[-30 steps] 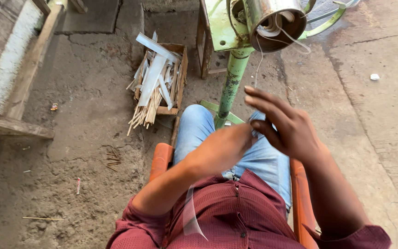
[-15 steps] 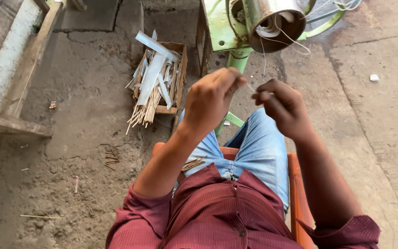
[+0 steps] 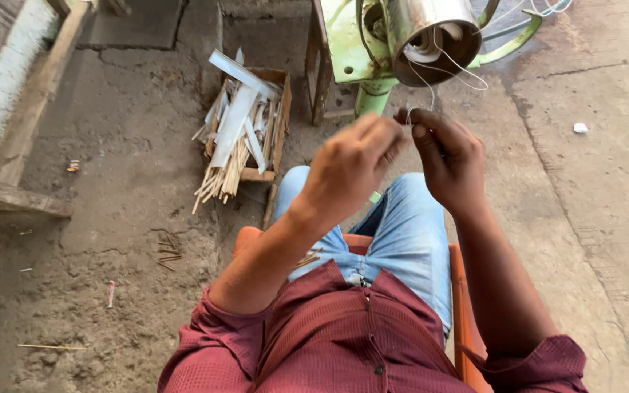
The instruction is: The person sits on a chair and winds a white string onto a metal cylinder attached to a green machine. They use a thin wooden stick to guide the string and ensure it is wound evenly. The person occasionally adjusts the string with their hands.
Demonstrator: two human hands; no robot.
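Both hands, left hand (image 3: 351,164) and right hand (image 3: 445,156), pinch the thin white thread (image 3: 431,91) (light, limp, likely easily snapped) just below the metal drum (image 3: 431,29); fingertip grip suits.

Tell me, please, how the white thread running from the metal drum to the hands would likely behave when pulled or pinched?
The white thread loops and sags below the metal drum, so it is probably floppy and very light. It looks thin, so it may slip or snap under a hard tug. Both the left hand and right hand pinch near it.
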